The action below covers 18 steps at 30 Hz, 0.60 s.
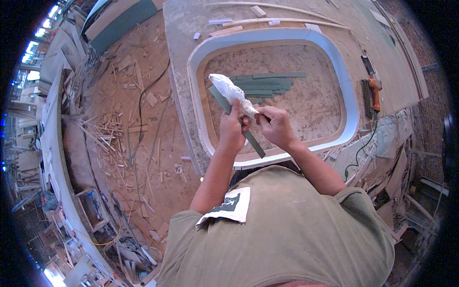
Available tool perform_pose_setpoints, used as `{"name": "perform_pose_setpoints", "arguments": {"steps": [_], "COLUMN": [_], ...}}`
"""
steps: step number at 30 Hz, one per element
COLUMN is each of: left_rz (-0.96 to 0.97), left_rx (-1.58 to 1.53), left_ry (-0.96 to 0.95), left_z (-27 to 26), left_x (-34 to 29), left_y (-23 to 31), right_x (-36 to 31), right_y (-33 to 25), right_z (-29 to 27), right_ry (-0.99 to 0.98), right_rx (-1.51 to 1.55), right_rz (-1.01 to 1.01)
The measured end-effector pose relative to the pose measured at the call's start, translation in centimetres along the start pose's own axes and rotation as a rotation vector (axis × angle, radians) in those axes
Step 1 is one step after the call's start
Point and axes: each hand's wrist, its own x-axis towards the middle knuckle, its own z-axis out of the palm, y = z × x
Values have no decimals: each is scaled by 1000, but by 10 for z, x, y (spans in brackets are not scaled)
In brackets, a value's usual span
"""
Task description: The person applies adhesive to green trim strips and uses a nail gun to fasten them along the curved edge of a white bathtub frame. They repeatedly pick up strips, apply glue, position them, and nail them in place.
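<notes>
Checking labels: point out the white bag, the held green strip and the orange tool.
White bag (pixel 226 89): head view, on its bulging body.
Green strip (pixel 255 144): head view, on its lower stretch.
Orange tool (pixel 376 90): head view, on its orange body.

Mid-frame, the left hand (pixel 233 128) holds a crumpled white bag (pixel 226 88) and flat green strip (pixel 255 144); the right hand (pixel 276 126) pinches the bag's tip.

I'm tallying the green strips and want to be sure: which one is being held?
The strip in the left hand, alongside the white bundle; the other strips lie inside the rounded frame.
</notes>
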Motion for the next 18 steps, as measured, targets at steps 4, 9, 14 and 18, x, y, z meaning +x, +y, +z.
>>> {"name": "perform_pose_setpoints", "arguments": {"steps": [4, 9, 14, 18], "left_rz": [29, 190, 229, 256], "left_rx": [71, 404, 231, 391], "left_ry": [-53, -129, -45, 106], "left_z": [1, -3, -3, -6], "left_x": [-3, -6, -6, -8], "left_y": [1, -7, -13, -6], "right_x": [2, 0, -4, -7], "right_y": [-2, -11, -7, -8], "right_z": [5, 10, 14, -2], "right_ry": [39, 82, 69, 31], "right_rx": [-29, -123, -108, -134], "right_rz": [-22, -100, -172, -101]}}
